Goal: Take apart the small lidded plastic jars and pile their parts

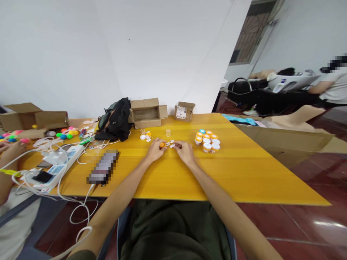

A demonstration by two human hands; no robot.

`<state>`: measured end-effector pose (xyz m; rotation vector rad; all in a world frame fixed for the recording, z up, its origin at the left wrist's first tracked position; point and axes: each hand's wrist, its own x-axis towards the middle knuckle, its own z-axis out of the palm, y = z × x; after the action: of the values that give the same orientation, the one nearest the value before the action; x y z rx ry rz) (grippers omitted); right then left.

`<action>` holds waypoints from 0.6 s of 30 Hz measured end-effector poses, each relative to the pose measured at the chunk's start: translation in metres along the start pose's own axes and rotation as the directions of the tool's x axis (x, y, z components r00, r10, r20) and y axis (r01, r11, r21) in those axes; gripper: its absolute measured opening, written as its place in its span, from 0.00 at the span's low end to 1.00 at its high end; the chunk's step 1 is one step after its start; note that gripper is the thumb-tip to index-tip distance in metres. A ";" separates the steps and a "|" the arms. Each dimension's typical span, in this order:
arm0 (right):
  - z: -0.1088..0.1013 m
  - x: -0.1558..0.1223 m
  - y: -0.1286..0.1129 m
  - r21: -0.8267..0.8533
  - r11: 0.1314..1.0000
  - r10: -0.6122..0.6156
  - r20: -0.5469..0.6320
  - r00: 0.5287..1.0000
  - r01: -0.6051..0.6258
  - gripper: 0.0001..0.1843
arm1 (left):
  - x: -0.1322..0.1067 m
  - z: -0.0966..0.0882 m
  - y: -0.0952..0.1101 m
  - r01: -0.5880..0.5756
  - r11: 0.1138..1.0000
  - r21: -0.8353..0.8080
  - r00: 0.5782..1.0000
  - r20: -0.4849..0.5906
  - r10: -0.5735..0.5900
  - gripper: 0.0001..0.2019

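My left hand [155, 150] is closed around a small orange cap [162, 145] at the middle of the table. Facing it, my right hand [184, 151] pinches a small white piece with dark marks [172, 146]. Similar white pieces [171, 141] lie between the two hands. Just beyond them stands a clear cup [168, 133]. To the left is another clear cup [143, 132] with white and yellow small parts [148, 135] around it. Right of my hands sits a cluster of small jars [207, 146] with white, orange and blue lids.
Two cardboard boxes, one open [146, 115] and one smaller [184, 111], stand by the wall beside a black bag [119, 121]. At left are a phone [104, 167], a power strip [63, 166], cables, colored balls [65, 134] and another person's arm [9, 155].
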<state>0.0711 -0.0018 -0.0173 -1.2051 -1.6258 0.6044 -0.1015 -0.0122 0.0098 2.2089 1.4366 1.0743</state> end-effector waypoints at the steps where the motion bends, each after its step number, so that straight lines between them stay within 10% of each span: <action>1: 0.000 0.000 0.000 -0.005 1.000 -0.011 -0.002 1.000 0.011 0.09 | 0.000 0.000 0.000 -0.005 1.000 -0.021 1.000 -0.002 0.005 0.09; 11: -0.003 -0.001 -0.019 0.262 0.964 -0.047 0.033 0.998 0.036 0.08 | 0.004 0.000 0.001 -0.032 0.936 -0.349 0.999 -0.045 0.017 0.09; 18: -0.004 -0.004 -0.026 0.506 0.838 0.089 0.242 0.966 -0.204 0.21 | 0.002 0.002 0.003 -0.044 0.890 -0.455 0.999 -0.042 0.028 0.12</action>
<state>0.0635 -0.0157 0.0043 -0.8733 -1.4024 1.2269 -0.0976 -0.0114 0.0110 1.8888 1.0214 1.3113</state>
